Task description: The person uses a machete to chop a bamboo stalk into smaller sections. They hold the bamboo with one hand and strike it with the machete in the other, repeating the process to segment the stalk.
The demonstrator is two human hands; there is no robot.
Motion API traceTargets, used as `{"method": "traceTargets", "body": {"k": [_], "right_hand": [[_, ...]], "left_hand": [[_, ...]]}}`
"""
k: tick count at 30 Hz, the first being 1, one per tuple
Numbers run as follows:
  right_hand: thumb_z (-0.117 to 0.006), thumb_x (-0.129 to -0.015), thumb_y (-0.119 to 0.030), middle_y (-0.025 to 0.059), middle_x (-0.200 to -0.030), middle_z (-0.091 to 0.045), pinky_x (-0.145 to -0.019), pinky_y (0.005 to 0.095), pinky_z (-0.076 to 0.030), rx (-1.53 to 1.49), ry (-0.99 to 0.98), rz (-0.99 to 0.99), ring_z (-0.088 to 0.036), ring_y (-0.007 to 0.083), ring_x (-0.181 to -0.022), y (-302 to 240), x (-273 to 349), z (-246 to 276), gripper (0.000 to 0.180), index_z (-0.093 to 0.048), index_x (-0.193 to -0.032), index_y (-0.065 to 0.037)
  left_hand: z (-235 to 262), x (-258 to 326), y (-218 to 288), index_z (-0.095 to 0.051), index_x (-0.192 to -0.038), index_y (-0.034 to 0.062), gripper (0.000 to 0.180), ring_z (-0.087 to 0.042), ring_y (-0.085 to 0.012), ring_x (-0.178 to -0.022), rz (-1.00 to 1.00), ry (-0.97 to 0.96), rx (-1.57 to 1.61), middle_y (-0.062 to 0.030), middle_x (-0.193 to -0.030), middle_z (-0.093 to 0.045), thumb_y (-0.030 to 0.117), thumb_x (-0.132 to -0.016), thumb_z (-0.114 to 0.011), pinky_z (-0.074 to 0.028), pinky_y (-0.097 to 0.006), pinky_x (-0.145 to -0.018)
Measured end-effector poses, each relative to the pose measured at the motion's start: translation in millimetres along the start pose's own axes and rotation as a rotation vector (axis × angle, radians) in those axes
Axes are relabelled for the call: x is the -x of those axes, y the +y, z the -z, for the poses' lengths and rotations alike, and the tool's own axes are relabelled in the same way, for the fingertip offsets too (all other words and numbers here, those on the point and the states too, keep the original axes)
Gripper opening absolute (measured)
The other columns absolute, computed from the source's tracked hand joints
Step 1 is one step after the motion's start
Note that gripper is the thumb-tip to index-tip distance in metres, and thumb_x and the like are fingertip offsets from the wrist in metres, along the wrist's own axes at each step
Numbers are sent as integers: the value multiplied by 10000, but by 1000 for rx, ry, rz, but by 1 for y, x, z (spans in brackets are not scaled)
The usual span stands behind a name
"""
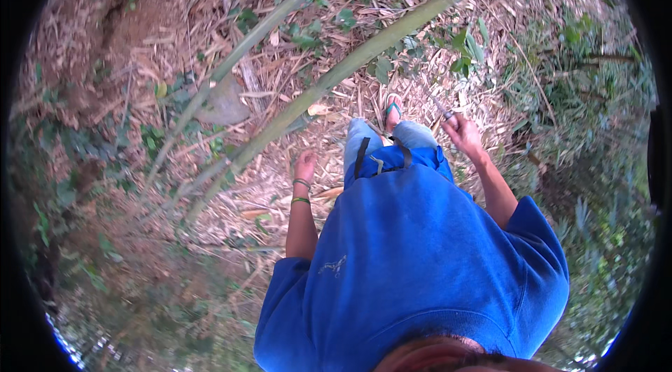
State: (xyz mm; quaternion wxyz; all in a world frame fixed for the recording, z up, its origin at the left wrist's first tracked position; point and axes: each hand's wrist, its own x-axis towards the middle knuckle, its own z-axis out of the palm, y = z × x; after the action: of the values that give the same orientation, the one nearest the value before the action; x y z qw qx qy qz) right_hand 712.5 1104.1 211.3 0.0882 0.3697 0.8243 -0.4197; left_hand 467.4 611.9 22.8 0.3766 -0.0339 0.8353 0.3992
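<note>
Overhead view of a person in a blue shirt (pixel 413 253) and pale jeans standing on dry leaf litter (pixel 280 183) beside two long green bamboo stems that lean across the scene from lower left to upper right. Right hand (pixel 462 130) is held out from the body at the person's right, its grip closed round the handle of a knife (pixel 441 109), a short slim blade whose tip points up and away from the body; the blade touches nothing and stands well apart from both stems. Left hand (pixel 305 162) hangs at the side, fingers loose and, as far as shows, empty, with two bands on the wrist; it lies just beside the thicker bamboo stem (pixel 336 74) without visibly touching it. The thinner bamboo stem (pixel 238 53) runs farther to the left. One foot in a sandal (pixel 393 111) is set forward. Judged from this posture, the work stands at the approach: tool in hand, no cut begun. Any stroke at the thicker stem would call for bringing the knife across the body to it, with the free hand kept clear of the blade's path.
</note>
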Motion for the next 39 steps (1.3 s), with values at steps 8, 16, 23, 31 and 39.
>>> {"method": "traceTargets", "body": {"k": [8, 16, 23, 31, 39], "right_hand": [[-669, -829, -341, 148, -720, -620, -674, 429, -487, 110, -263, 249, -615, 317, -679, -90, -50, -36, 289, -597, -825, -61], [-665, -852, -468, 179, -716, -595, -654, 461, -474, 61, -144, 142, -616, 362, -693, -80, -53, 9, 434, -583, -870, -41], [-658, -846, -464, 216, -724, -605, -656, 508, -472, 15, 78, 137, -611, 426, -725, -4, -62, 78, 436, -557, -879, -41], [-696, -831, -349, 174, -681, -619, -590, 505, -486, 178, 162, 292, -623, 394, -631, 105, -114, 192, 325, -550, -965, -91], [-694, -830, -398, 183, -656, -597, -601, 452, -457, -251, 346, -50, -603, 366, -638, 127, -111, 217, 386, -564, -817, -35]], "left_hand": [[-10, 84, -54, -598, -927, 49, 248, -481, -75, -600, -10, 83, 583, 8, -696, -541, 296, -952, -607, -391, -236, -527], [-21, 86, -103, -607, -1114, 96, 289, -675, -344, -880, -192, -461, -685, -158, -954, -688, 266, -890, -539, -567, -448, -712], [-48, -12, -15, -610, -1017, 122, 161, -571, -234, -759, 335, -15, 753, -58, -854, -600, 242, -927, -551, -474, -330, -642], [-152, -46, 205, -587, -1172, 11, 343, -623, -215, -934, -302, 232, -14, -123, -1017, -661, 229, -913, -642, -488, -356, -881], [-249, -29, 366, -448, -1356, 19, 710, -510, -359, -1203, -561, 235, -506, -220, -1281, -540, 290, -781, -766, -399, -455, -1034]]}}
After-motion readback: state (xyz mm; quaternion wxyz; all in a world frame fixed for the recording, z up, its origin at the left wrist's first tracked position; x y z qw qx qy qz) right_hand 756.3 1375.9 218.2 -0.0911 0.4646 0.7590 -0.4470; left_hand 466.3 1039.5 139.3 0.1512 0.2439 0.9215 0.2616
